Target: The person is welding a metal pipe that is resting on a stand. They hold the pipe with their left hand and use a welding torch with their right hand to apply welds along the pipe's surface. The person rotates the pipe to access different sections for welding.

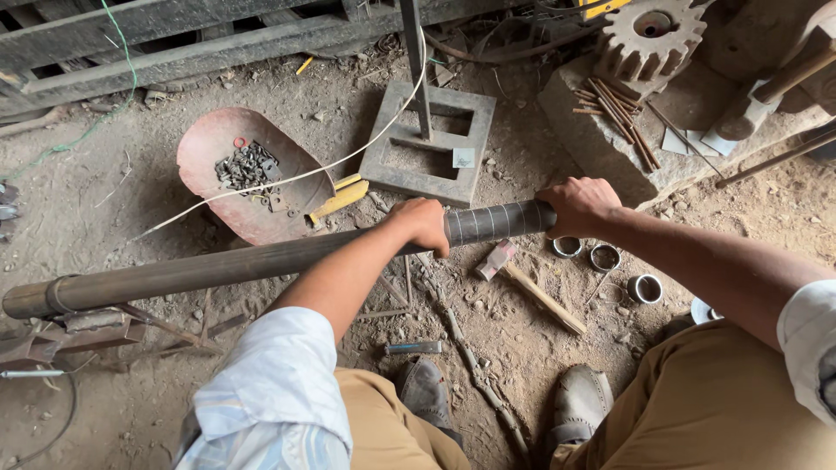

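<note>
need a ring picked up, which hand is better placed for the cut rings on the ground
Right, probably: the right hand grips the pipe end just above the rings; the left hand sits farther along.

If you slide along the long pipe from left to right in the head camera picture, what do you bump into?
Pipe's left end → left hand → chalk-marked stretch of pipe → right hand, gripping the pipe's right end.

Under the long pipe (261, 261) your way is cluttered: a hammer (531, 283) and three cut metal rings (605, 257) lie just below its near end. Beyond it, the square steel stand (427, 144) and red dish (244, 174) block the ground; bare dirt floor (122, 209) opens farther left.
</note>
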